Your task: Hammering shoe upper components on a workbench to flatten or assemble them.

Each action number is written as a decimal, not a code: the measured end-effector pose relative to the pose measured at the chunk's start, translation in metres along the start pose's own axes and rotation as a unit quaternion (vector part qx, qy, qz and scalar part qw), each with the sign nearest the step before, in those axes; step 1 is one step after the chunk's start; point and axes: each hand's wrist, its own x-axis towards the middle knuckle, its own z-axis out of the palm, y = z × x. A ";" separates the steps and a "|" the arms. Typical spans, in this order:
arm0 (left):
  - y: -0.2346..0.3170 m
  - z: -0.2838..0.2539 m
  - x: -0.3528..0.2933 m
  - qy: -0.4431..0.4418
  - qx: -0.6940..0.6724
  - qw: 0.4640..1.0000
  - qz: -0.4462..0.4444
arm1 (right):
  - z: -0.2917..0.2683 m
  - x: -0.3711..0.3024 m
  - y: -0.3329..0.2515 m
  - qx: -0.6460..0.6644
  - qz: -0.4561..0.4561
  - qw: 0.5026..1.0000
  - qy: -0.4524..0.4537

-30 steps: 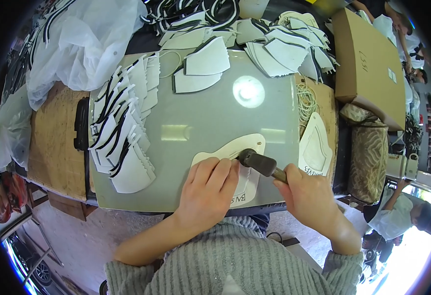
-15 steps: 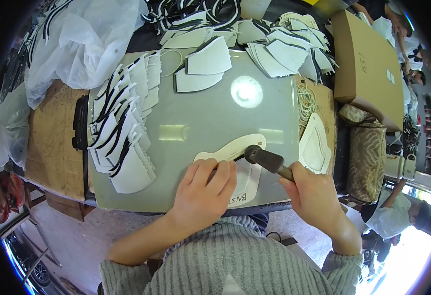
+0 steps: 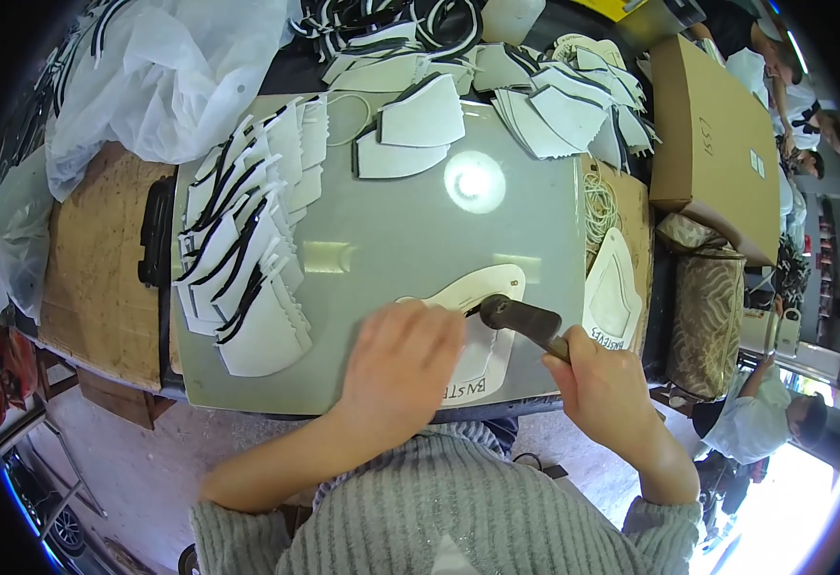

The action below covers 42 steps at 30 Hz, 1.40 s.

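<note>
Table [image 3: 396, 220]: grey-topped, spread before me
White pieces [image 3: 248, 249]: black-edged, overlapping in rows toward my left
Cream template [image 3: 487, 281]: flat by the table's near edge, partly under my left hand
Left hand [image 3: 406, 350]: blurred; I cannot tell whether its fingers pinch anything
Right hand [image 3: 607, 383]: fingers wrapped around the hammer's handle
Hammer [image 3: 530, 320]: head over the template, just beside my left fingertips

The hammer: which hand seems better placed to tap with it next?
Probably the right hand: its fingers are closed around the handle of the hammer, whose head is over the white template. The left hand, blurred, is at the template's left part, with no tool visible in it.
</note>
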 end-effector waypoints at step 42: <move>-0.010 -0.011 -0.007 0.006 0.035 0.998 0.046 | -0.006 0.024 -0.010 0.058 -0.106 0.992 -0.028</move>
